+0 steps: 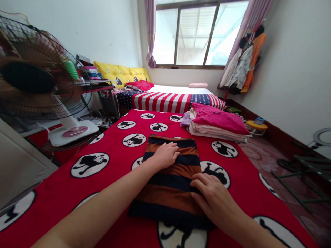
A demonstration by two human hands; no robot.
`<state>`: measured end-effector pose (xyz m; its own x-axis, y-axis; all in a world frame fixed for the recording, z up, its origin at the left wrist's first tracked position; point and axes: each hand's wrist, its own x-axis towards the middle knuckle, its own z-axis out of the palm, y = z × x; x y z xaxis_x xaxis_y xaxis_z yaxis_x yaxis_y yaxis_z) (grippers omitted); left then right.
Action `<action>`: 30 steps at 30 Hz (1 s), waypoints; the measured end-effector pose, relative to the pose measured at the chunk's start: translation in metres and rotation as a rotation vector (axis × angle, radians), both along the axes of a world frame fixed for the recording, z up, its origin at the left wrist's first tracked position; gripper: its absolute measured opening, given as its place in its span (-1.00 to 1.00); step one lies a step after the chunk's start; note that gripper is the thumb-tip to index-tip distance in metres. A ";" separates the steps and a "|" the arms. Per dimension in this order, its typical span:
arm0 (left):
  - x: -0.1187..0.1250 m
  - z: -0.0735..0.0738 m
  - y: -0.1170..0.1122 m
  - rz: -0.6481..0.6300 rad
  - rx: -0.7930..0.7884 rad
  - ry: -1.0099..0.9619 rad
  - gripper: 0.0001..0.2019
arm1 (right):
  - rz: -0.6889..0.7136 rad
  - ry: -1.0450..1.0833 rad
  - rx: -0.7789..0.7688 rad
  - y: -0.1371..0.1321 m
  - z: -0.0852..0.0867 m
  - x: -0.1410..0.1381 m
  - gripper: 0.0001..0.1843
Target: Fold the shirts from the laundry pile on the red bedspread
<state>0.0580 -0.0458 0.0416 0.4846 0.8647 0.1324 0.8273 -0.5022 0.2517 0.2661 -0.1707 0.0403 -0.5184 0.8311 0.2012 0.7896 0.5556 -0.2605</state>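
Striped cloth [172, 181] beneath the fingers [171, 148]

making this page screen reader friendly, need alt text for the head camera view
A person's left hand and right hand touch a striped navy and brown cloth on a red monkey-print cover. A stack of folded clothes sits beyond, right; a fan stands left.

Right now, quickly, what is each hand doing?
Left hand: open, palm down on the folded striped cloth.
Right hand: open, fingers bent, resting at the cloth's right edge.
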 end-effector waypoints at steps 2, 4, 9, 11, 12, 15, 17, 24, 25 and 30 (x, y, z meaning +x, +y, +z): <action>0.014 0.001 0.008 -0.048 -0.020 -0.021 -0.57 | 0.027 0.054 -0.032 0.018 0.009 -0.007 -0.86; 0.020 -0.001 0.018 -0.016 -0.047 -0.023 -0.56 | 0.056 0.111 -0.076 0.034 0.009 -0.012 -0.85; 0.018 0.005 0.043 0.108 0.098 -0.115 -0.67 | -0.013 0.092 -0.041 0.040 -0.012 -0.021 -0.82; 0.025 0.012 0.053 0.090 0.183 -0.174 -0.68 | -0.058 0.065 0.023 0.034 -0.021 -0.026 -0.77; 0.031 0.016 0.059 0.058 0.203 -0.194 -0.66 | -0.076 0.060 0.051 0.032 -0.025 -0.029 -0.75; 0.052 0.023 0.080 -0.026 0.093 -0.179 -0.70 | -0.107 0.054 0.109 0.028 -0.034 -0.033 -0.71; 0.063 0.027 0.095 -0.025 0.006 -0.149 -0.81 | -0.114 0.040 0.151 0.028 -0.040 -0.033 -0.70; 0.078 0.013 0.120 0.116 0.067 -0.127 -0.83 | -0.155 -0.031 0.414 0.022 -0.056 -0.033 -0.58; 0.081 0.008 0.119 0.122 0.083 -0.119 -0.84 | -0.156 -0.035 0.417 0.022 -0.056 -0.034 -0.58; 0.076 0.004 0.110 0.094 0.159 -0.103 -0.80 | -0.159 -0.044 0.335 0.023 -0.051 -0.034 -0.64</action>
